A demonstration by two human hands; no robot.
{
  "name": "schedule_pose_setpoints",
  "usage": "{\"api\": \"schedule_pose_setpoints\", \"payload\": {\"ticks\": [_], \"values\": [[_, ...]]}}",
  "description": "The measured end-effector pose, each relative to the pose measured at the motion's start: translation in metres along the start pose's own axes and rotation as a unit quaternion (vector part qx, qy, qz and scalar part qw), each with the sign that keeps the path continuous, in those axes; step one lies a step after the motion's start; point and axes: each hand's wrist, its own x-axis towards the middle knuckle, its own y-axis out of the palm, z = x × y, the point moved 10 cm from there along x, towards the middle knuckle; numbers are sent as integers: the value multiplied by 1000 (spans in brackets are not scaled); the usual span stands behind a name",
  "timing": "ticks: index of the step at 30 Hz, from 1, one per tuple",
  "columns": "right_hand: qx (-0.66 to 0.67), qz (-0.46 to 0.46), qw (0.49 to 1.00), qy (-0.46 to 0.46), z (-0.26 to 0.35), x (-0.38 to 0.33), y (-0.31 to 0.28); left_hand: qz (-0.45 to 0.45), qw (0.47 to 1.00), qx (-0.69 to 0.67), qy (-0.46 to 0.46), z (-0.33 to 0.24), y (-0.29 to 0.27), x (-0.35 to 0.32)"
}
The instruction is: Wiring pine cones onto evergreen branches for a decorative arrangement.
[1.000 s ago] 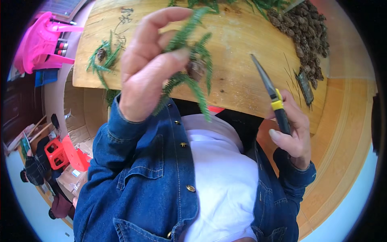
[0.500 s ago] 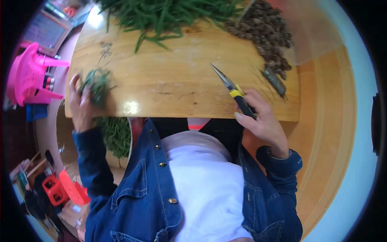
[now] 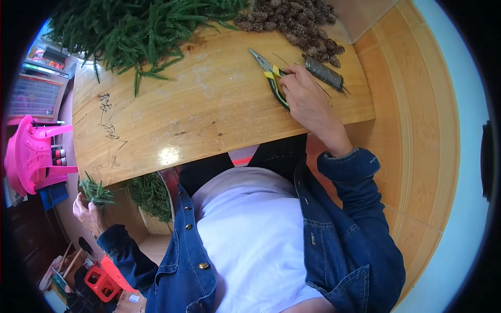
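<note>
At the table's lower left corner, my left hand (image 3: 90, 215) is closed on a small sprig of green artificial pine (image 3: 97, 192), held just off the edge. My right hand (image 3: 308, 99) is over the right part of the tabletop, back up and fingers curled. Its fingers are at one handle of the needle-nose pliers (image 3: 271, 75), which have yellow and black handles and lie with the jaws pointing away to the left. Part of that handle is hidden by the fingers. Just right of this hand lies a dark wrapped bundle of thin wires (image 3: 324, 73).
A large heap of green pine branches (image 3: 130, 36) covers the far left of the wooden table (image 3: 209, 109). Brown pine cones (image 3: 308, 31) are piled at the far right. Below the left edge, more greenery (image 3: 151, 195) sits in a cardboard box. A pink stool (image 3: 28, 154) stands left.
My left hand has carried the sprig off the tabletop, toward me. My right hand has moved farther over the table with the pliers, which now lie flat. The view has shifted and turned.
</note>
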Motion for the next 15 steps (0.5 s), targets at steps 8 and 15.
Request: {"api": "schedule_pose_setpoints", "payload": {"ticks": [8,15], "values": [[-67,2,998,-17,-12,-5,-33,-190,974,-32,119,-96,-74,4],[-247,172,951,70,-64,-17,-17,145,897,-344,236,-325,14,-16]]}}
